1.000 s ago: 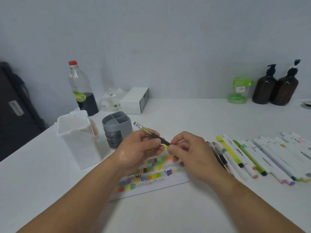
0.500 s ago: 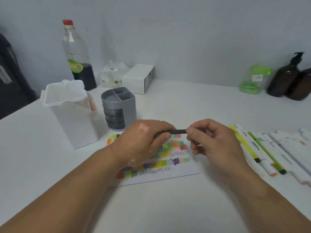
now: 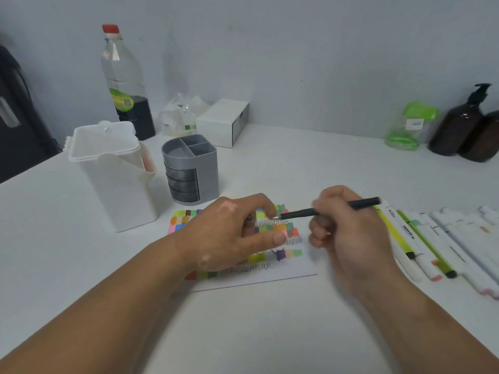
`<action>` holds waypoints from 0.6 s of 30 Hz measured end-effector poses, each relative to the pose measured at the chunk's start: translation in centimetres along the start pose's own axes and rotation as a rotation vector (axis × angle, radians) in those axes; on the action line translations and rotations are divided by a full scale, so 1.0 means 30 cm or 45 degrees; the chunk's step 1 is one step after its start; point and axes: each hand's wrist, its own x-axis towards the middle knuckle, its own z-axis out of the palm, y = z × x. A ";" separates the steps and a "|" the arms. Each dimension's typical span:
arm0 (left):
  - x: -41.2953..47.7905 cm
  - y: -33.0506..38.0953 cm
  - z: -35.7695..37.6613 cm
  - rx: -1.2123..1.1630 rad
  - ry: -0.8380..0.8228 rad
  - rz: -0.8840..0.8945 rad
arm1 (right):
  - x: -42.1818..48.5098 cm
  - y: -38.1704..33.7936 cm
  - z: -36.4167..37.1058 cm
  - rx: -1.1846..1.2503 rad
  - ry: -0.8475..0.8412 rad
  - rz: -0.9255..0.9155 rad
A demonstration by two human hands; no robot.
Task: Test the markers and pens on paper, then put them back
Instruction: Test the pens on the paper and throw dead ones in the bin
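Note:
My right hand (image 3: 348, 233) grips a black pen (image 3: 361, 204) with its bare metal tip pointing left, just above the paper (image 3: 283, 271). Rows of coloured swatches and black scribbles cover the sheet. My left hand (image 3: 229, 233) rests on the paper with curled fingers, next to the pen tip. A dark piece that looks like the pen's cap shows between those fingers. Several markers (image 3: 421, 238) lie side by side to the right of the paper. The grey pen holder (image 3: 194, 168) stands behind the sheet with nothing showing in its top compartments.
A white lidded container (image 3: 113, 179) stands left of the holder. Along the wall are a plastic bottle (image 3: 124, 85), a white box (image 3: 224, 122), a green-lidded jar (image 3: 410, 125) and two brown pump bottles (image 3: 459, 125). A dark bag sits at the far left.
Both hands held the pen before. They have pulled apart: my right hand now holds the pen alone with its tip exposed, and my left hand has dropped onto the paper.

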 end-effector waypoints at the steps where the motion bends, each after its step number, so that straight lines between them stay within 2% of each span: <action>1: -0.003 -0.015 -0.006 0.064 -0.028 -0.043 | 0.007 -0.014 -0.019 0.061 0.065 0.015; 3: -0.011 -0.030 -0.009 0.165 -0.114 -0.094 | 0.008 -0.032 -0.052 0.099 0.040 0.079; 6: -0.014 -0.040 -0.002 0.248 -0.192 -0.085 | -0.015 -0.027 -0.051 0.071 -0.177 0.194; 8: -0.015 -0.046 -0.008 0.282 -0.212 -0.081 | -0.033 -0.017 -0.037 -0.064 -0.262 0.166; 11: -0.022 -0.054 -0.025 0.267 -0.233 -0.113 | -0.050 0.006 -0.015 -0.341 -0.299 0.129; 14: -0.022 -0.055 -0.029 0.230 -0.262 -0.139 | -0.069 0.028 0.008 -0.391 -0.359 0.200; 18: -0.023 -0.056 -0.028 0.230 -0.278 -0.147 | -0.070 0.035 0.015 -0.501 -0.390 0.151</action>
